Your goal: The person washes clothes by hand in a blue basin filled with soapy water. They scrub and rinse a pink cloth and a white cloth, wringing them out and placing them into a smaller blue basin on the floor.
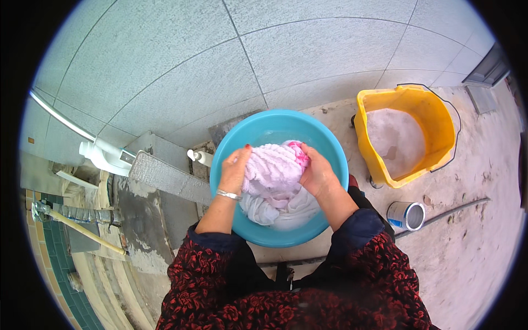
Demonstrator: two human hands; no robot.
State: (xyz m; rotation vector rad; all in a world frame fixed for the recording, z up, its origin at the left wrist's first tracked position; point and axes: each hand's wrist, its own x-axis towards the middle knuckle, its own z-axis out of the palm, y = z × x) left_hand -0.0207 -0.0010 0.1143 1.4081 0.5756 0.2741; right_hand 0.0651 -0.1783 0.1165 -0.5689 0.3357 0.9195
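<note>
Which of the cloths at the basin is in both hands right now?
The ribbed pale pink cloth with the bright pink patch, between left hand and right hand; the whitish cloth lies below, in the blue basin.

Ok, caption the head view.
Left hand and right hand hold pink cloth over a blue basin near a yellow bucket.

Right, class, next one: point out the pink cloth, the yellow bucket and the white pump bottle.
Pink cloth (270, 168): head view, middle of its bunched fabric.
Yellow bucket (435, 125): head view, inner wall, right side.
White pump bottle (205, 159): head view, body beside the nozzle.
</note>
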